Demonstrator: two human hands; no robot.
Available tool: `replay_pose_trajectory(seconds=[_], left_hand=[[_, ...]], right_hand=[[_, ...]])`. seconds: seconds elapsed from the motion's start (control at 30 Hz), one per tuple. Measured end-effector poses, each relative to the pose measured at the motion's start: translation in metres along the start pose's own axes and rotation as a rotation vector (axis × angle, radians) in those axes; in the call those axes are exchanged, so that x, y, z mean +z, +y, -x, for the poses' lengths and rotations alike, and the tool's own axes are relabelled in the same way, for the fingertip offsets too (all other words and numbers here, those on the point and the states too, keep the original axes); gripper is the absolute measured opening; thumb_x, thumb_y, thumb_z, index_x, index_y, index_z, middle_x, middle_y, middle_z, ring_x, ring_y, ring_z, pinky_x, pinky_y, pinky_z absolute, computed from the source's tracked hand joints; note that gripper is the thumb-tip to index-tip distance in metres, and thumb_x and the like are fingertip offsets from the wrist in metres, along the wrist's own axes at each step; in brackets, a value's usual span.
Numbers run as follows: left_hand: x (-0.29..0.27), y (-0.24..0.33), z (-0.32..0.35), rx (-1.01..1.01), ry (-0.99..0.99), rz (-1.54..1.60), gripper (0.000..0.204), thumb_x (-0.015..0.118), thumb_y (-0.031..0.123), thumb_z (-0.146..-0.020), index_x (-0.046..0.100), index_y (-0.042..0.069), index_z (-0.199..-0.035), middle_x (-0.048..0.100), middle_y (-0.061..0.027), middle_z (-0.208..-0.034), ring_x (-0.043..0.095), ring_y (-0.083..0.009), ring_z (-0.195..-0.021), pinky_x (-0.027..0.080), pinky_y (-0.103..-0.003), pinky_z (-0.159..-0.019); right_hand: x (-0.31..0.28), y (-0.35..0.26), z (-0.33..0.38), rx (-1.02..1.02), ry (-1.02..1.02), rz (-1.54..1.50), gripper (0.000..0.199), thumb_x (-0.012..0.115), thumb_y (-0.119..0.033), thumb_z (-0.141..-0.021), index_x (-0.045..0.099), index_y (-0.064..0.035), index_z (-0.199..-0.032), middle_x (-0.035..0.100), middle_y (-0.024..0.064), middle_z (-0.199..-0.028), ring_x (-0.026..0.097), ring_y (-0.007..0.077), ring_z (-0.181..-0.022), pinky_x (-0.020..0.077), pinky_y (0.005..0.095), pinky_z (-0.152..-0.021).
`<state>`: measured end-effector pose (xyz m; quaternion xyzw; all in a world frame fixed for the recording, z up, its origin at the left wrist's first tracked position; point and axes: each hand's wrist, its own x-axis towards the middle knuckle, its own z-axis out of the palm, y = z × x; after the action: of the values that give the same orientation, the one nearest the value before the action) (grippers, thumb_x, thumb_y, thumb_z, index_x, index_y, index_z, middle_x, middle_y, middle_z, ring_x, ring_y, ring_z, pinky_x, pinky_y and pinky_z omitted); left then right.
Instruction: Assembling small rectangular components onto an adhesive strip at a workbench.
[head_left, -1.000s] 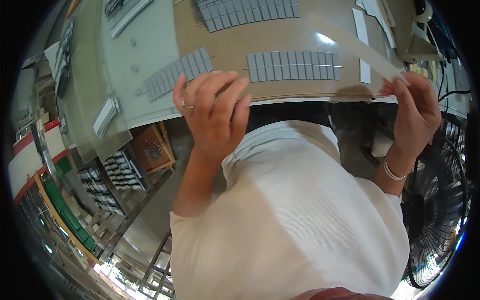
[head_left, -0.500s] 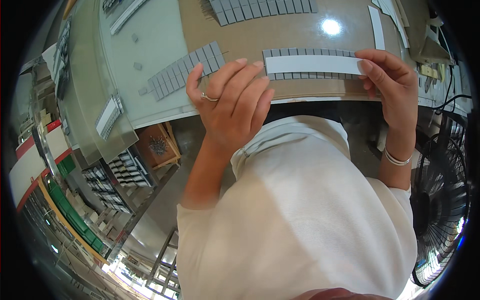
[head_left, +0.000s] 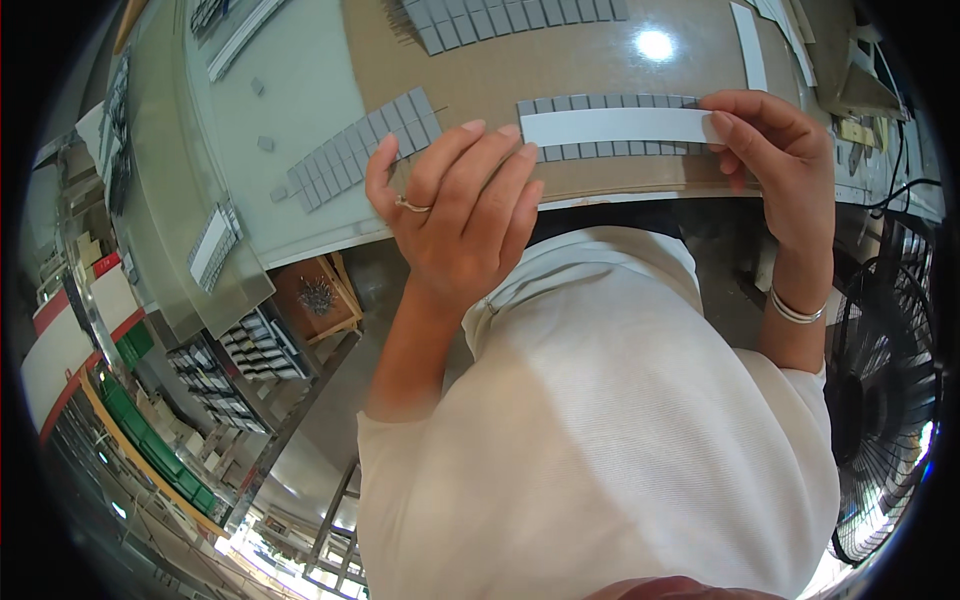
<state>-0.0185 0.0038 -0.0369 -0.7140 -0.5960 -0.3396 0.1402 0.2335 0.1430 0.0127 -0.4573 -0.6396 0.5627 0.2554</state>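
Note:
A long white strip (head_left: 612, 126) lies flat over a row of small grey tiles (head_left: 610, 150) on the brown board (head_left: 560, 70) near the table's front edge. My left hand (head_left: 460, 215), with a ring on one finger, presses its fingertips on the strip's left end. The strip's right end is pinched between the thumb and fingers of my right hand (head_left: 775, 150), which wears a bracelet at the wrist. Grey tiles show above and below the strip along its length.
A slanted row of grey tiles (head_left: 362, 145) lies to the left, another row (head_left: 510, 15) at the far edge. More white strips (head_left: 748, 45) rest at the back right. A fan (head_left: 885, 380) stands at the right; shelves and a box of small parts (head_left: 318, 295) sit below left.
The strip, held bowed in the air a second ago, has come down flat onto the row of grey tiles. My left hand moved right onto its left end.

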Motion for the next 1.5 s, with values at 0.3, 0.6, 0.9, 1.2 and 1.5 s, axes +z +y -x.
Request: replay_pose_trajectory(seconds=[0.3, 0.6, 0.9, 1.2, 1.5], left_hand=[[-0.009, 0.008, 0.003, -0.033, -0.110, -0.115, 0.016, 0.067, 0.019, -0.086, 0.073, 0.013, -0.100, 0.067, 0.0016, -0.112, 0.060, -0.0187, -0.111, 0.025, -0.050, -0.112], [-0.007, 0.004, -0.002, -0.013, -0.091, -0.042, 0.025, 0.065, 0.016, -0.086, 0.069, 0.009, -0.109, 0.067, -0.0023, -0.112, 0.059, -0.0233, -0.113, 0.026, -0.051, -0.112], [-0.012, 0.004, -0.004, -0.086, -0.123, -0.021, 0.038, 0.068, 0.011, -0.077, 0.065, 0.003, -0.114, 0.066, -0.0074, -0.109, 0.059, -0.0282, -0.109, 0.025, -0.055, -0.112], [-0.014, 0.015, -0.002, -0.127, -0.116, 0.015, 0.035, 0.071, 0.014, -0.076, 0.066, 0.006, -0.110, 0.067, -0.0051, -0.106, 0.061, -0.0242, -0.106, 0.029, -0.053, -0.108], [-0.014, 0.011, -0.007, -0.095, -0.083, -0.007, 0.035, 0.071, 0.014, -0.077, 0.065, 0.005, -0.110, 0.067, -0.0077, -0.106, 0.061, -0.0270, -0.106, 0.029, -0.053, -0.108]], right_hand=[[-0.046, -0.001, 0.021, -0.081, 0.215, -0.069, 0.028, 0.060, -0.012, -0.098, 0.067, 0.0050, -0.119, 0.070, 0.0052, -0.087, 0.060, 0.0066, -0.069, 0.0480, 0.0201, -0.055], [-0.145, -0.004, 0.018, -0.497, 0.894, 0.717, 0.025, 0.056, -0.016, -0.102, 0.069, -0.0013, -0.117, 0.069, 0.0073, -0.113, 0.064, 0.0150, -0.098, 0.0500, 0.0276, -0.086], [-0.155, -0.035, -0.067, -0.098, 0.435, 0.252, 0.033, 0.061, -0.034, -0.097, 0.058, -0.0090, -0.076, 0.050, -0.0068, -0.075, 0.042, 0.0054, -0.071, 0.0334, 0.0230, -0.064], [-0.150, 0.003, 0.031, -0.437, 0.608, -0.146, 0.024, 0.059, 0.000, -0.082, 0.042, -0.0038, -0.066, 0.045, 0.0019, -0.083, 0.041, 0.0107, -0.077, 0.0324, 0.0247, -0.073], [-0.146, 0.036, 0.004, -0.081, 0.522, -0.199, 0.013, 0.056, -0.001, -0.089, 0.062, 0.0044, -0.078, 0.070, 0.0137, -0.090, 0.069, 0.0183, -0.078, 0.0511, 0.0251, -0.073]])
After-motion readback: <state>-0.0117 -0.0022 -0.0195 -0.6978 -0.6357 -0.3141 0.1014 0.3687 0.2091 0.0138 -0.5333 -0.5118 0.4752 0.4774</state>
